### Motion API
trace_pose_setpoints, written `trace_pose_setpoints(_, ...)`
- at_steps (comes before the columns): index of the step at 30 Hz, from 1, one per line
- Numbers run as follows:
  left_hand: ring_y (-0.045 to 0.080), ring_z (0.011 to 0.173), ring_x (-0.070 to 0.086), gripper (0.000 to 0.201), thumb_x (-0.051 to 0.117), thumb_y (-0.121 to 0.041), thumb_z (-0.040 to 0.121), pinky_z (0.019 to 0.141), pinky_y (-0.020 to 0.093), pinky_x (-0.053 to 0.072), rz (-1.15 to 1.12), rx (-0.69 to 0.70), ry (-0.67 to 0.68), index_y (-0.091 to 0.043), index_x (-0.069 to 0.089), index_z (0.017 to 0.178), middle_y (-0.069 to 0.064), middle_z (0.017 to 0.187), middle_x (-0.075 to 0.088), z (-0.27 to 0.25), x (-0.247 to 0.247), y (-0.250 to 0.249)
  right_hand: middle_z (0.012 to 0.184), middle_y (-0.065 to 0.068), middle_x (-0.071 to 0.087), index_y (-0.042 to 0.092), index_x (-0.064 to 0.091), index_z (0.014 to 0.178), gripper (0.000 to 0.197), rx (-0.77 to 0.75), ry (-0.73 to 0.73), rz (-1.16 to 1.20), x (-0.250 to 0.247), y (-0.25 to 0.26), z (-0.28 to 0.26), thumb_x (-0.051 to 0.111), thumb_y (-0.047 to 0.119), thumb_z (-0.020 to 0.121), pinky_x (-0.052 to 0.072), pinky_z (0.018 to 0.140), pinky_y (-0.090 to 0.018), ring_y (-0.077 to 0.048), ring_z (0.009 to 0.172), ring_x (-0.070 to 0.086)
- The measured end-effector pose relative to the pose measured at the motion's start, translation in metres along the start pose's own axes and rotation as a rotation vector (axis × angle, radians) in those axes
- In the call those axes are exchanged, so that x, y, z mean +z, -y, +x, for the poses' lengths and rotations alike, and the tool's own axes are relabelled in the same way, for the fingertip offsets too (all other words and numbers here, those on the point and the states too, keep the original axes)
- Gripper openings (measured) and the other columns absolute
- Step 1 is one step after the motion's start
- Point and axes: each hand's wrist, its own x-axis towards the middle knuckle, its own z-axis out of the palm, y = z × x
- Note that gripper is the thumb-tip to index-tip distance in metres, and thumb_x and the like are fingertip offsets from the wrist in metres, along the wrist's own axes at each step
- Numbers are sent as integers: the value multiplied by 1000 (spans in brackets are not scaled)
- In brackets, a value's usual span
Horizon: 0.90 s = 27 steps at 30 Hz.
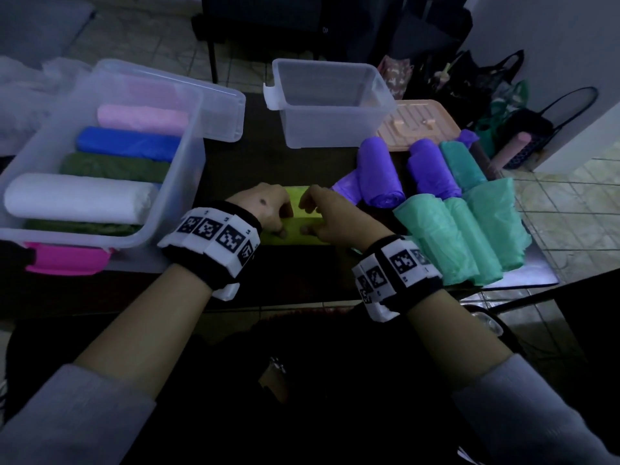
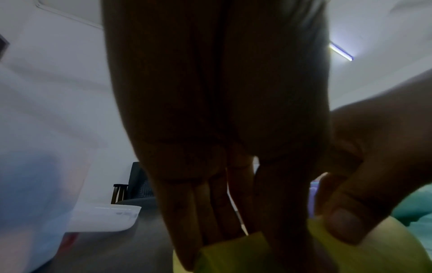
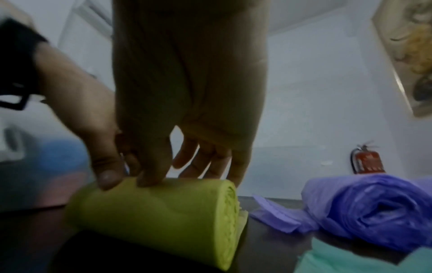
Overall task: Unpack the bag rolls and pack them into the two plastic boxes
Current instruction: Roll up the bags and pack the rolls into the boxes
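Both forearms reach forward; the left hand and right hand meet, fingers curled down, thumbs nearly touching.

Dim bluish light, wrist views blurred, perhaps underexposed

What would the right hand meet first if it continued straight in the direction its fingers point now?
Probably the empty clear box: the right hand, on the yellow-green roll, points away across bare table; depth is unclear.
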Motion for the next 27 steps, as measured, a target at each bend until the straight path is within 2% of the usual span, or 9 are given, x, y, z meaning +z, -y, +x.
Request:
trace_pose_setpoints(3,24,117,51,50,62,-19,88,95,37,46,-8,-5,-19,-17,44,135,5,131,52,3,0,1,125,-6,50,14,48,123,35,-56,-88,-131,9,2,-4,58,18,90,43,97,-33,-20,117,47)
trace_pose_setpoints(6,24,119,50,54,59,-18,89,96,39,45,-74,-28,-58,-16,35,137,5,130,52,3,0,4,131,-10,44,12,45,131,41,-70,-110,-222,20,4,-9,55,19,91,42,100,-37,-25,121,43)
trace_pose_setpoints(10,24,125,45,38,57,-14,91,99,37,41,-80,4,-145,-19,52,128,7,138,45,4,-2,2,135,-11,41,10,37,139,58,-86,-108,-270,24,4,-7,61,22,88,36,103,-34,-25,124,42)
trace_pose_setpoints(14,22,119,50,32,50,-18,95,97,36,41,-148,9,-159,-19,55,126,7,133,50,6,2,4,135,-12,44,8,36,140,57,-63,-97,-319,28,3,-1,59,23,89,32,104,-34,-27,125,42)
trace_pose_setpoints(16,22,118,51,35,54,-23,93,97,37,41,-171,6,-132,-19,52,128,6,132,51,6,4,8,136,-12,44,7,35,139,58,-54,-78,-311,28,3,1,60,24,88,32,104,-36,-28,125,43)
trace_pose_setpoints(18,23,118,50,46,66,-24,84,98,40,44,-176,13,-131,-20,49,127,4,132,50,4,6,12,136,-13,45,7,33,136,61,-41,-64,-239,26,2,3,64,23,86,34,103,-38,-28,125,44)
trace_pose_setpoints(21,23,115,51,59,79,-18,70,90,35,45,-95,42,-129,-22,52,122,4,129,49,2,8,18,136,-12,44,7,37,131,57,-19,-9,-187,25,0,4,66,25,85,35,102,-41,-28,125,43)
trace_pose_setpoints(24,21,114,51,59,79,-14,70,87,32,44,-79,56,-105,-22,54,123,3,128,51,0,9,21,135,-10,43,11,39,130,58,22,96,-117,20,0,3,67,31,84,37,103,-41,-26,125,41)
trace_pose_setpoints(27,18,113,51,55,79,-16,71,85,29,43,-85,82,-67,-23,56,120,0,126,51,0,9,22,136,-7,35,16,39,131,73,49,156,-136,16,0,4,73,47,74,36,101,-41,-24,126,34)
